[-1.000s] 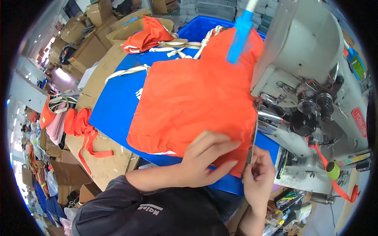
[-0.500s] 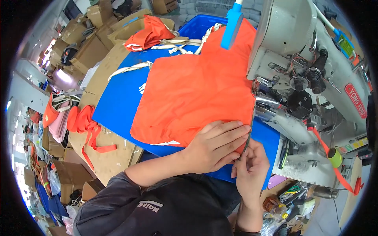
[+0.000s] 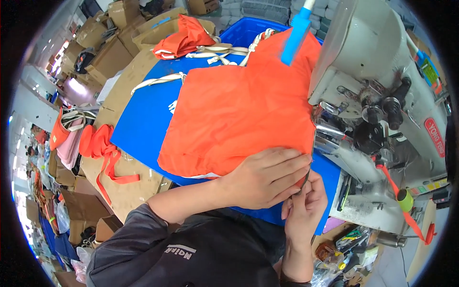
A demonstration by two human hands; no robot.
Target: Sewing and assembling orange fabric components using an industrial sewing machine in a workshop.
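A large orange fabric piece (image 3: 239, 110) lies spread on a blue sheet (image 3: 143, 124) over the work table. My left hand (image 3: 265, 177) presses flat on the fabric's near right corner, fingers together. My right hand (image 3: 306, 205) pinches the same corner's edge from below, close to the grey sewing machine (image 3: 382, 110). The fabric's right edge runs against the machine's arm. What the right fingers grip beyond the fabric edge is hidden by my left hand.
White straps (image 3: 215, 52) and another orange bag (image 3: 184, 36) lie at the table's far end by a blue bin (image 3: 248, 28). Orange fabric with straps (image 3: 103, 153) lies on cardboard at left. A blue handle (image 3: 295, 33) hangs above. Cardboard boxes (image 3: 103, 33) surround the table.
My left hand slid right along the fabric's near edge toward the machine, and my right hand rose to meet it at the corner. The fabric shifted slightly.
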